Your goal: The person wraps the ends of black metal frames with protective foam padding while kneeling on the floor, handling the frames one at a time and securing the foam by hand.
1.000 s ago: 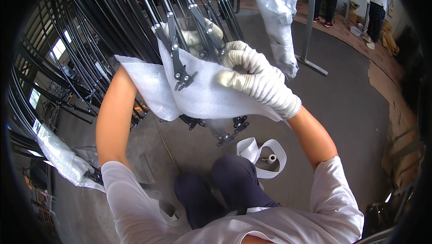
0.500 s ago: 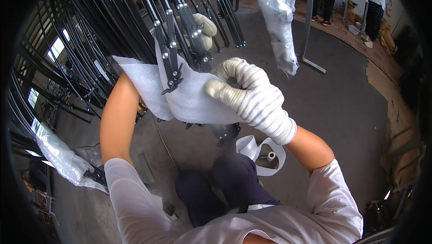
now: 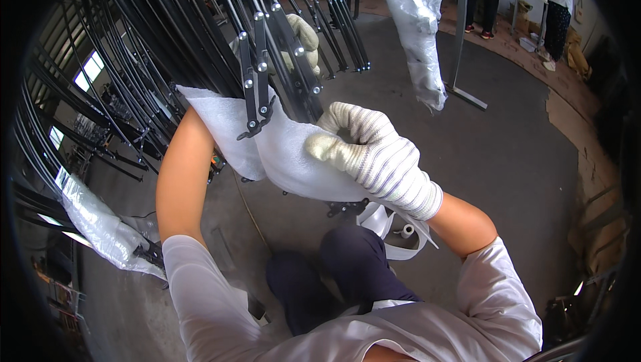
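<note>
A strip of thin white foam sheet (image 3: 294, 155) is draped across the lower ends of jointed black metal bars (image 3: 250, 75) studded with silver rivets. My right hand (image 3: 384, 155), in a striped knit glove, pinches the strip's upper edge between thumb and fingers, right of the bars. Beyond the bars, my gloved left hand (image 3: 306, 45) curls around them from behind; the bars and foam cover much of it and its wrist. One small black bracket (image 3: 347, 208) pokes out below the foam.
Many long black rods (image 3: 157, 21) hang at the left. Plastic-wrapped bundles (image 3: 415, 35) hang at the right and lower left. On the floor by my knees lies a loose white strip (image 3: 404, 253) beside a small white roll (image 3: 407, 231). A metal stand (image 3: 461, 41) and two people are farther back.
My right hand has moved slightly down, with the foam's right part sinking too. The bar ends have shifted a little against the foam. My left hand stays behind the bars.
</note>
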The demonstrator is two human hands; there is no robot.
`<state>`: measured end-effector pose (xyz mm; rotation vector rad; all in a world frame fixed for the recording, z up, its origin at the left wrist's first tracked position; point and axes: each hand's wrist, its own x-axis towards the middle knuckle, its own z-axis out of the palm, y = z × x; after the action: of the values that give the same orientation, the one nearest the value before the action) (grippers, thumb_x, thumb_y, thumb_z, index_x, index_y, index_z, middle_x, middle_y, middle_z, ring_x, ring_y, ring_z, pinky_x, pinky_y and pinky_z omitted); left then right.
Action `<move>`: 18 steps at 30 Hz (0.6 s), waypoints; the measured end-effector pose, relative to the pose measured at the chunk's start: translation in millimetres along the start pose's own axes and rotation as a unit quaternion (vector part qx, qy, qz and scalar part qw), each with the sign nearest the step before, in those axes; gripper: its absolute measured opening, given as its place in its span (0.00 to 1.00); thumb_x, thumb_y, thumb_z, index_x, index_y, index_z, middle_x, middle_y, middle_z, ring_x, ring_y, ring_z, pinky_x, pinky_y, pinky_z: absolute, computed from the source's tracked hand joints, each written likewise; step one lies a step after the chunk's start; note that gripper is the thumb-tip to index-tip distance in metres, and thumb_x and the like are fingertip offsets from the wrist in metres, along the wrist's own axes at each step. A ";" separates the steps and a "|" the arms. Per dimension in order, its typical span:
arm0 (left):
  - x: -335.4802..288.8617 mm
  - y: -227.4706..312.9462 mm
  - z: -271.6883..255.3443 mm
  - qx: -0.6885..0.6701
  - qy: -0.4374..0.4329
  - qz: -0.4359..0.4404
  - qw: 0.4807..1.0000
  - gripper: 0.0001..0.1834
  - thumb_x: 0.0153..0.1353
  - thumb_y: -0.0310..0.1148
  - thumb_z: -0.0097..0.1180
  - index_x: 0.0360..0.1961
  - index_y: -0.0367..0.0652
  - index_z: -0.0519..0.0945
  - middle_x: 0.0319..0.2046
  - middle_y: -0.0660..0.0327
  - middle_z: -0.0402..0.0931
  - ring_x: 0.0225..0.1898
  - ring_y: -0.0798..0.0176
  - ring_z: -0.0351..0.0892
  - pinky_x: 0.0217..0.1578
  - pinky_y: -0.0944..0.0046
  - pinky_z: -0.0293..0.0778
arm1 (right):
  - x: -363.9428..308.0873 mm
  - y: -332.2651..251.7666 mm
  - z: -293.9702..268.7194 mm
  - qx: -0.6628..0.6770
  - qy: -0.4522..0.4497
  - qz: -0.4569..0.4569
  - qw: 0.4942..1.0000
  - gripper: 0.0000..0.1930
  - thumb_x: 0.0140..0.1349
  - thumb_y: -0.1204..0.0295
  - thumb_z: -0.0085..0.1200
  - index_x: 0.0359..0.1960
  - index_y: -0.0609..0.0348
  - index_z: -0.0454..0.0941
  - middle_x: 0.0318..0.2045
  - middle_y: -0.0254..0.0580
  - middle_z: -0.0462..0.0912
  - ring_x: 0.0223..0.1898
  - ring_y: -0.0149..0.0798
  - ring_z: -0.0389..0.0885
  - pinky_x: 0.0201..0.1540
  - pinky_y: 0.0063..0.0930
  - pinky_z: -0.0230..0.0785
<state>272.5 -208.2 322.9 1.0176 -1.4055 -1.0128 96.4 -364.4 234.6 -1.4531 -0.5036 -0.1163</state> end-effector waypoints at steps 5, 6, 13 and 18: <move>2.4 0.9 0.7 0.116 0.011 0.047 0.992 0.20 0.53 0.30 0.57 0.45 0.34 0.67 0.35 0.53 0.74 0.46 0.59 0.74 0.47 0.59 0.73 | -6.5 -9.9 0.0 0.032 -0.049 -0.007 0.998 0.11 0.54 0.65 0.56 0.25 0.61 0.73 0.15 0.29 0.67 0.21 0.21 0.61 0.23 0.20 0.59; 2.1 0.5 2.5 0.146 0.050 0.046 0.987 0.17 0.52 0.27 0.57 0.43 0.35 0.69 0.36 0.54 0.74 0.46 0.58 0.74 0.47 0.59 0.73 | -6.6 -9.9 1.1 0.023 -0.052 -0.002 0.998 0.11 0.54 0.65 0.56 0.25 0.61 0.73 0.15 0.29 0.67 0.21 0.21 0.61 0.23 0.21 0.59; 2.4 4.8 25.5 0.149 0.217 0.026 0.964 0.13 0.39 0.18 0.57 0.28 0.43 0.71 0.28 0.56 0.71 0.32 0.60 0.74 0.32 0.61 0.76 | -0.4 -1.3 3.0 -0.008 -0.016 -0.014 1.000 0.12 0.55 0.64 0.55 0.25 0.60 0.72 0.17 0.30 0.66 0.22 0.22 0.60 0.25 0.21 0.59; -1.7 9.7 34.7 -0.040 0.117 -0.009 0.992 0.17 0.51 0.23 0.58 0.43 0.42 0.72 0.42 0.56 0.71 0.43 0.61 0.75 0.47 0.65 0.75 | 3.7 2.3 -1.1 -0.010 -0.010 -0.016 1.000 0.12 0.54 0.64 0.56 0.25 0.60 0.72 0.17 0.28 0.67 0.22 0.22 0.61 0.25 0.20 0.59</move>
<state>237.5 -202.4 329.6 1.0551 -1.1578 -0.9220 100.8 -364.3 234.0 -1.4677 -0.5428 -0.1330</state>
